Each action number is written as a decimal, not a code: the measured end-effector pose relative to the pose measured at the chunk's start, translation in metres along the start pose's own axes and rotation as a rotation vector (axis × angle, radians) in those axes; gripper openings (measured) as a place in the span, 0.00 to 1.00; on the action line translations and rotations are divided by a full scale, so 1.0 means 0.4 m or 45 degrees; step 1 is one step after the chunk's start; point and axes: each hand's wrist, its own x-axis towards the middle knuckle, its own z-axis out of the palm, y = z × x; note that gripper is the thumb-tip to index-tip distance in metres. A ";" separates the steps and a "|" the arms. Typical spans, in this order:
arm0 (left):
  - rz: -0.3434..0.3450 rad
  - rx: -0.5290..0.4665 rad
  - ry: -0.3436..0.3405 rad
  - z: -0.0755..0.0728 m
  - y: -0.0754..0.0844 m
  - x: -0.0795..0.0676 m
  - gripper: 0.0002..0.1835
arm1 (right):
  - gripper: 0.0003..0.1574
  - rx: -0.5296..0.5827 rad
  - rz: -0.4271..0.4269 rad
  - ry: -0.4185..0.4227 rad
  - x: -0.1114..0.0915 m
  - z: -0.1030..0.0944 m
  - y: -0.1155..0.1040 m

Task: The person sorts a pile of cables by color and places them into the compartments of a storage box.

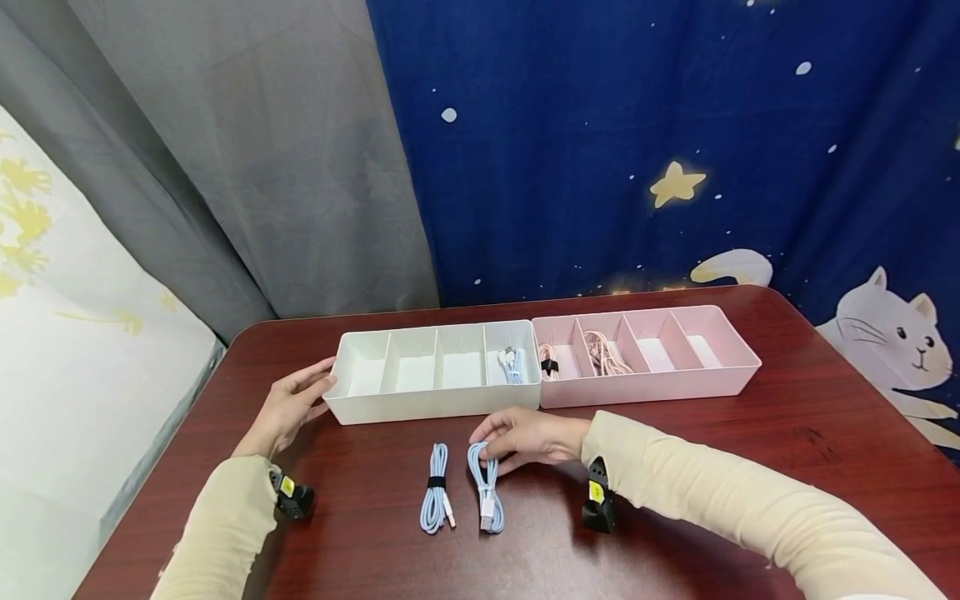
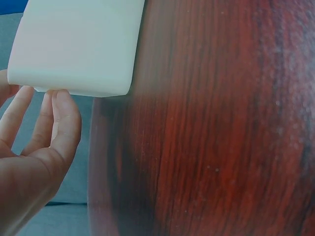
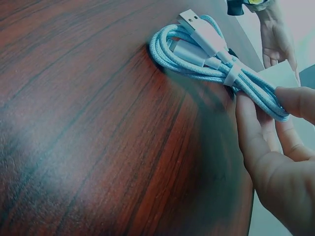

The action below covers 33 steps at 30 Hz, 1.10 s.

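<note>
My right hand [image 1: 531, 435] pinches the upper end of a coiled light-blue USB cable [image 1: 476, 467] between thumb and fingers. In the right wrist view this USB cable [image 3: 197, 73] shows a white tie around its middle and a metal plug. Another coiled blue cable [image 1: 434, 500], bound with a black strap, lies on the table just left of it. My left hand [image 1: 288, 407] touches the left end of the white divided box [image 1: 431, 407] with its fingertips. Seen from the left wrist, extended fingers [image 2: 66, 123] meet the edge of that box [image 2: 78, 44].
A pink divided box [image 1: 660, 387] stands end to end with the white one and holds bundled pink cables [image 1: 606, 354] in its two left compartments. A blue-and-white cable [image 1: 512, 365] sits in the white box's rightmost compartment. Curtains [image 1: 322, 150] hang behind the dark red table [image 1: 360, 533].
</note>
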 end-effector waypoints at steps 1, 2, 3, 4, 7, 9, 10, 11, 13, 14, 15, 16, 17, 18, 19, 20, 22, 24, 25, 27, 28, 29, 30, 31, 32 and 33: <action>0.000 -0.002 -0.001 0.000 -0.001 0.000 0.34 | 0.14 0.002 0.000 -0.001 -0.001 0.000 -0.001; 0.002 -0.004 -0.003 0.000 -0.001 0.001 0.34 | 0.14 0.003 0.000 -0.002 -0.002 0.000 -0.001; 0.003 -0.005 -0.003 0.000 -0.002 0.001 0.34 | 0.14 0.003 0.001 -0.003 -0.003 0.000 -0.002; 0.005 -0.006 -0.003 -0.001 -0.002 0.000 0.34 | 0.14 0.001 0.004 -0.002 -0.003 0.001 -0.003; 0.010 -0.009 -0.002 -0.002 -0.002 0.000 0.33 | 0.14 -0.007 0.011 0.000 -0.003 0.002 -0.006; 0.012 -0.010 0.000 -0.002 -0.003 -0.001 0.33 | 0.13 -0.011 0.014 0.006 -0.004 0.003 -0.009; 0.013 -0.013 -0.001 -0.002 -0.003 -0.001 0.33 | 0.13 -0.011 0.015 0.008 -0.004 0.003 -0.010; 0.014 -0.014 -0.002 -0.002 -0.003 -0.001 0.33 | 0.13 -0.019 0.012 0.010 -0.004 0.003 -0.011; 0.014 -0.018 -0.004 -0.002 -0.004 0.000 0.33 | 0.13 -0.018 0.012 0.016 -0.005 0.004 -0.014; 0.013 -0.020 -0.004 -0.002 -0.004 0.000 0.33 | 0.13 -0.017 0.013 0.021 -0.005 0.004 -0.015; 0.012 -0.020 -0.004 -0.002 -0.004 0.001 0.33 | 0.13 -0.020 0.014 0.022 -0.006 0.004 -0.017; 0.010 -0.020 -0.004 -0.002 -0.004 0.001 0.33 | 0.13 -0.025 0.014 0.023 -0.008 0.004 -0.019; 0.008 -0.022 -0.003 -0.002 -0.005 0.002 0.33 | 0.13 -0.033 0.014 0.025 -0.009 0.004 -0.021; 0.005 -0.025 0.000 -0.002 -0.005 0.002 0.33 | 0.13 -0.033 0.017 0.027 -0.011 0.004 -0.023; 0.002 -0.028 0.001 -0.002 -0.005 0.003 0.33 | 0.13 -0.040 0.016 0.028 -0.012 0.004 -0.025; -0.001 -0.030 0.002 -0.002 -0.005 0.004 0.33 | 0.13 -0.043 0.016 0.028 -0.013 0.004 -0.027; -0.005 -0.033 0.001 -0.002 -0.006 0.006 0.32 | 0.13 -0.051 0.014 0.024 -0.015 0.004 -0.031; -0.006 -0.034 -0.001 -0.002 -0.006 0.007 0.32 | 0.13 -0.059 0.008 0.022 -0.017 0.004 -0.036; -0.005 -0.033 -0.003 -0.002 -0.006 0.008 0.32 | 0.13 -0.060 0.009 0.021 -0.018 0.004 -0.039; -0.004 -0.028 -0.006 -0.003 -0.006 0.010 0.32 | 0.13 -0.068 0.005 0.023 -0.020 0.003 -0.044; -0.003 -0.029 -0.006 -0.003 -0.006 0.010 0.32 | 0.13 -0.072 0.000 0.024 -0.021 0.002 -0.047; -0.003 -0.031 -0.008 -0.003 -0.007 0.010 0.32 | 0.13 -0.075 -0.003 0.030 -0.023 0.002 -0.049; -0.003 -0.031 -0.007 -0.003 -0.007 0.010 0.32 | 0.13 -0.073 -0.002 0.032 -0.023 0.002 -0.052; -0.003 -0.031 -0.007 -0.003 -0.008 0.011 0.32 | 0.13 -0.076 -0.004 0.037 -0.024 0.001 -0.054; -0.003 -0.032 -0.007 -0.003 -0.009 0.011 0.32 | 0.13 -0.080 -0.009 0.039 -0.026 0.001 -0.056; -0.002 -0.034 -0.008 -0.003 -0.010 0.012 0.33 | 0.13 -0.081 -0.014 0.041 -0.027 0.001 -0.058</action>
